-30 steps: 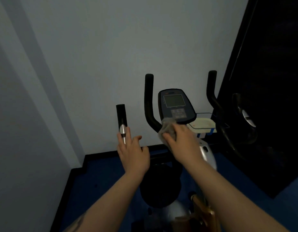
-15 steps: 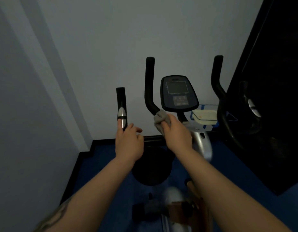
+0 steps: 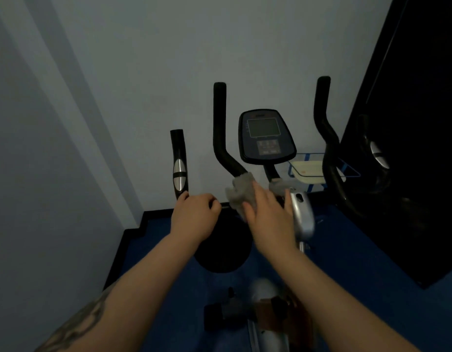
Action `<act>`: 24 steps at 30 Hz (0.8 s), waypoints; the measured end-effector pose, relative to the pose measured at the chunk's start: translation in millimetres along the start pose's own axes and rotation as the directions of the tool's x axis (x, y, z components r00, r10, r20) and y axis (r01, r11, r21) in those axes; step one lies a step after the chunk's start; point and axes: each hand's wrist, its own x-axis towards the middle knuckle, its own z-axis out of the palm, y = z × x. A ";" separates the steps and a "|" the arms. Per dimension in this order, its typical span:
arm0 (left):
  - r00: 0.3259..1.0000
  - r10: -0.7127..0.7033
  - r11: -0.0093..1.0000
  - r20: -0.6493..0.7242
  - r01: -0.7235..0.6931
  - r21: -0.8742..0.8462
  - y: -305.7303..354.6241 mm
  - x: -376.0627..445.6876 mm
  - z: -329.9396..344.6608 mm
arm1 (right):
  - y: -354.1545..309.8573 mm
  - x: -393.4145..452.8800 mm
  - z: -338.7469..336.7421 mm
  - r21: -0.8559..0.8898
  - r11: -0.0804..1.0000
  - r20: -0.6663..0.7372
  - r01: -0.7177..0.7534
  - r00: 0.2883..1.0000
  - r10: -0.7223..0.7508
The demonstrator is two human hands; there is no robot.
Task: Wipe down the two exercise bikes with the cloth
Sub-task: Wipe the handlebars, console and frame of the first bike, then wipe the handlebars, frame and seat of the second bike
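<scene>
An exercise bike stands before me with a dark console (image 3: 267, 137), two tall black handlebars (image 3: 220, 128) and a silver frame (image 3: 302, 214). My right hand (image 3: 268, 217) presses a grey cloth (image 3: 241, 191) against the base of the left tall handlebar, just below the console. My left hand (image 3: 194, 217) is curled around the lower end of a short black grip with a silver sensor (image 3: 179, 171). Only this one bike is in view.
A pale wall is close behind the bike, with a corner on the left. A large dark panel (image 3: 410, 123) fills the right side. A blue-edged tray with a pale item (image 3: 308, 171) sits behind the console. The floor (image 3: 347, 250) is blue.
My right hand slid the cloth down from the console's lower edge to the handlebar base. My left hand closed from spread fingers onto the short grip. The view tilted slightly.
</scene>
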 end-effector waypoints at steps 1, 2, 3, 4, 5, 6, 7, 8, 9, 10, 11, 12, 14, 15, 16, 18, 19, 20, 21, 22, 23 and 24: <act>1.000 -0.025 0.999 -0.008 0.025 -0.039 -0.3 -1.7 0.1 | 4.0 -6.4 -1.8 0.010 1.000 0.003 0.030 1.000 -0.030; 0.998 -0.051 0.995 -0.023 0.049 -0.084 -0.7 -3.7 0.2 | 6.5 -4.3 -6.8 0.064 0.998 0.029 0.027 0.999 -0.029; 0.997 -0.071 0.989 -0.037 0.066 -0.132 -1.0 -5.1 0.0 | 5.9 3.2 -13.0 0.123 0.992 0.069 -0.023 0.998 0.015; 0.995 -0.086 0.981 -0.041 0.078 -0.179 -1.7 -6.0 -0.1 | 3.7 12.4 -17.8 0.162 0.981 0.127 -0.103 0.988 0.083; 0.995 -0.097 0.969 -0.036 0.086 -0.230 -2.6 -7.7 0.1 | 0.1 20.5 -22.8 0.200 0.964 0.174 -0.174 0.975 0.140; 0.994 -0.101 0.952 -0.030 0.088 -0.292 -4.3 -8.7 1.3 | -4.9 24.9 -27.5 0.255 0.940 0.196 -0.226 0.964 0.179; 0.994 -0.107 0.925 -0.025 0.090 -0.370 -6.0 -10.7 2.4 | -10.3 24.4 -30.3 0.324 0.911 0.201 -0.256 0.960 0.198; 0.993 -0.118 0.884 -0.013 0.099 -0.456 -7.2 -14.0 2.7 | -16.1 18.7 -31.9 0.379 0.890 0.197 -0.255 0.961 0.192; 0.992 -0.126 0.838 0.005 0.109 -0.535 -8.9 -19.1 2.8 | -21.5 7.8 -31.2 0.408 0.886 0.179 -0.220 0.971 0.159; 0.992 -0.127 0.792 0.018 0.112 -0.600 -11.4 -25.0 3.5 | -27.0 -6.7 -29.1 0.416 0.893 0.160 -0.170 0.981 0.112; 0.992 -0.126 0.751 0.026 0.112 -0.650 -13.9 -31.7 4.6 | -31.7 -20.3 -25.7 0.426 0.896 0.136 -0.123 0.988 0.071; 0.992 -0.126 0.717 0.030 0.112 -0.688 -15.7 -38.8 6.0 | -35.4 -31.5 -22.2 0.436 0.895 0.104 -0.092 0.993 0.051; 0.992 -0.124 0.683 0.032 0.109 -0.722 -17.0 -53.2 9.5 | -40.4 -47.7 -16.9 0.427 0.901 0.046 -0.082 0.997 0.069; 0.993 -0.114 0.691 0.024 0.096 -0.716 -16.7 -60.4 10.9 | -41.9 -53.8 -15.2 0.412 0.907 0.031 -0.091 0.996 0.086; 0.995 -0.096 0.719 0.019 0.083 -0.690 -16.7 -67.0 11.8 | -42.6 -59.9 -14.4 0.399 0.910 0.027 -0.108 0.994 0.106; 0.998 -0.046 0.779 0.041 0.062 -0.624 -17.9 -78.4 10.9 | -43.6 -71.8 -15.1 0.412 0.899 0.026 -0.147 0.988 0.150; 0.998 -0.013 0.790 0.067 0.051 -0.611 -19.9 -82.5 9.1 | -44.1 -76.6 -16.1 0.437 0.883 0.024 -0.170 0.984 0.177; 0.995 0.021 0.792 0.095 0.042 -0.609 -22.1 -86.5 6.3 | -45.1 -80.9 -17.2 0.464 0.865 0.021 -0.194 0.978 0.209; 0.991 0.054 0.790 0.119 0.031 -0.612 -25.2 -90.5 3.0 | -46.4 -83.9 -17.8 0.484 0.847 0.017 -0.219 0.970 0.241; 0.987 0.084 0.783 0.135 0.018 -0.622 -28.5 -95.4 -0.8 | -47.5 -87.1 -17.6 0.495 0.834 0.012 -0.243 0.962 0.273; 0.983 0.111 0.771 0.146 0.008 -0.637 -32.3 -102.1 -4.6 | -48.9 -91.5 -16.8 0.508 0.820 0.002 -0.264 0.952 0.305; 0.979 0.137 0.757 0.151 -0.005 -0.653 -36.7 -109.7 -7.6 | -50.3 -97.4 -16.0 0.524 0.804 -0.012 -0.280 0.942 0.335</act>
